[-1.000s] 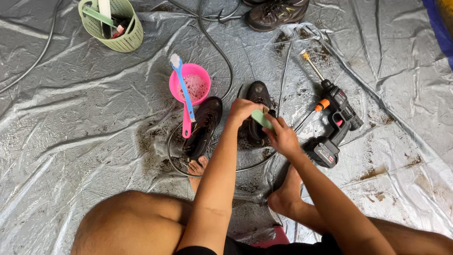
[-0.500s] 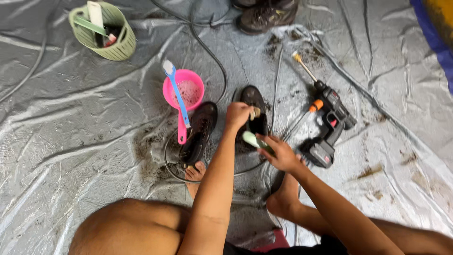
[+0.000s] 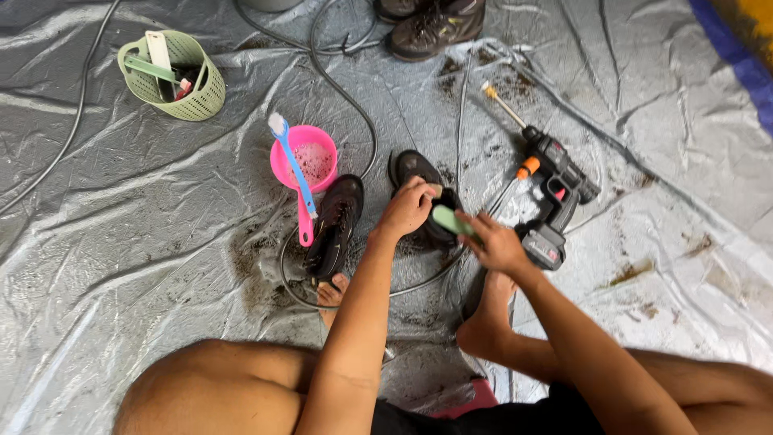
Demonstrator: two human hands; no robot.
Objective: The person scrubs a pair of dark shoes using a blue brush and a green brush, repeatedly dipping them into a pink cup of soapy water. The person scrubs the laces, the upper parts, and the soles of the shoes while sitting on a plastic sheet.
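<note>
Your left hand (image 3: 407, 209) is clamped on the rim of the dark, muddy leather shoe (image 3: 419, 173) that lies on the crinkled silver plastic sheet (image 3: 145, 209) in front of you, fingers curled over its opening. Your right hand (image 3: 495, 242) is closed around a pale green scrubbing brush (image 3: 451, 219), and the brush head is pressed against the side of that same shoe, just beside your left fingers.

Just to the left of this shoe lies a 2nd dark shoe (image 3: 336, 225), resting on its own, toe pointing away from you, with your bare toes (image 3: 332, 292) touching its heel end. A small pink plastic bowl (image 3: 306, 157) sits beyond it, and a long blue-and-pink handled brush (image 3: 291, 173) leans across the bowl's rim.

Right of your right hand, a black cordless spray gun with an orange collar and brass nozzle (image 3: 551, 189) lies on the sheet, close to your wrist. A thin grey hose (image 3: 338, 89) loops around both shoes. Far left stands a pale green perforated basket (image 3: 189, 101) holding small tools. At the top edge sits 1 brown hiking boot (image 3: 435, 24). Mud spots the sheet around the shoes.
</note>
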